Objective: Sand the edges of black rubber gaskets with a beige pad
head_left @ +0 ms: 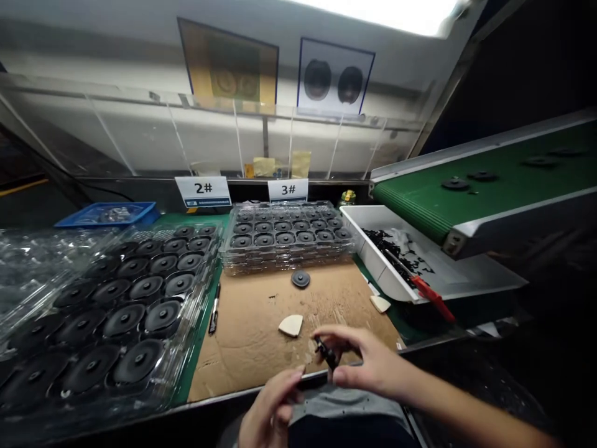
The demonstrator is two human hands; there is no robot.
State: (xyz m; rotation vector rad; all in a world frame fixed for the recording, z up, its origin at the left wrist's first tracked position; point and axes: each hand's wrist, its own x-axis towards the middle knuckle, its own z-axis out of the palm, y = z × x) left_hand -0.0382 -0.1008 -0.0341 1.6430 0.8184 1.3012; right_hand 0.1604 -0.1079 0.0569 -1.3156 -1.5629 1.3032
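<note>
Near the front edge of the cardboard sheet (247,367), my right hand (359,361) pinches a small black part (326,353) between thumb and fingers. My left hand (273,407) is just left of it, palm turned inward, its fingers bent close together; whether it holds anything is hidden. On the cardboard lie a round black disc (301,279) toward the back and a cream wedge-shaped pad (291,325) nearer my hands. A second cream pad (380,303) rests at the sheet's right edge.
Clear trays of black discs stand left (147,286) and behind (286,233). At right are a white bin (377,267) with black scraps, a red-handled tool (431,297) and a green conveyor (508,186) carrying discs. A black pen (214,309) lies left, a blue tray (152,214) farther back.
</note>
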